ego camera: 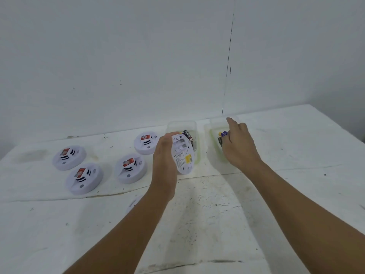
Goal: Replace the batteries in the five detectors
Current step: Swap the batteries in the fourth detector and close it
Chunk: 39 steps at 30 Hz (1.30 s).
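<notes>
left grip point(165, 153) curled round tilted detector point(182, 153), right grip point(236, 142) pinching battery point(224, 134) — arm outstretched

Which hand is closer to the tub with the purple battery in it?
Right. The right hand reaches into that tub, at the batteries. The left hand is off to its left, holding a detector.

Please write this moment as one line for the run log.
left hand holds opened detector | right hand picks battery from right tray | four detectors wait
</notes>
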### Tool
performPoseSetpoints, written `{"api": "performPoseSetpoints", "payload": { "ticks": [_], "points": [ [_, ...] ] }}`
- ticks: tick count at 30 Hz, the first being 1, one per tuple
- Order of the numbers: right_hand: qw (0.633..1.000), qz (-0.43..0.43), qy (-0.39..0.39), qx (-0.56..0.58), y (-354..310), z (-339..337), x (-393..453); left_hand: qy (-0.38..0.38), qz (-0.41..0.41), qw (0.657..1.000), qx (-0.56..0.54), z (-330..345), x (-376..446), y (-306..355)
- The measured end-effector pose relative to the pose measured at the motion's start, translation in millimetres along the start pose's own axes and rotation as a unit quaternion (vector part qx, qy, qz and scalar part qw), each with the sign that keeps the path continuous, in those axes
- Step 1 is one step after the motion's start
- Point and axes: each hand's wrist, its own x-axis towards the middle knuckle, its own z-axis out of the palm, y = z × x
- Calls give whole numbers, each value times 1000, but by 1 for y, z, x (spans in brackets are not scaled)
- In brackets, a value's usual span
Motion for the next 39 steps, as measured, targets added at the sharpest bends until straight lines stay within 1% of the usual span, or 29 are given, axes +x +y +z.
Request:
{"api": "performPoseSetpoints", "payload": {
  "ticks": [3,5,7,11,13,16,19,22,26,29,32,36,39],
  "points": [
    [993,-11,-54,-105,-4,-2,10,9,-12,1000,-4,-4,1,-1],
    [989,-14,-74,-130,-6,1,13,24,-15,1000,-13,-9,3,-1],
    [991,-37,-62,-116,-9,6,12,44,-16,999,-17,-16,6,1],
    [996,-89,25,-14,-23,20,3,75,-25,997,-20,-29,8,6],
    [992,-119,24,19,-35,28,0,84,-28,996,-27,-35,9,8],
    [989,-147,-15,13,-48,40,3,97,-33,994,-35,-43,12,11],
    [989,-142,-40,-28,-60,47,13,101,-34,994,-33,-49,16,14],
    [982,-121,-45,-137,-69,53,26,102,-37,994,-28,-55,21,15],
    [951,-79,-63,-292,-81,63,41,100,-46,994,-17,-58,27,14],
    [926,-49,-88,-365,-93,68,51,83,-47,995,-12,-59,30,14],
    [912,-30,-92,-399,-98,74,59,77,-42,996,-7,-61,34,14],
    [912,-14,-93,-400,-97,81,66,70,-34,997,-2,-62,36,14],
    [915,-25,-65,-397,-97,83,66,67,-35,997,4,-62,35,15]
  ]
}}
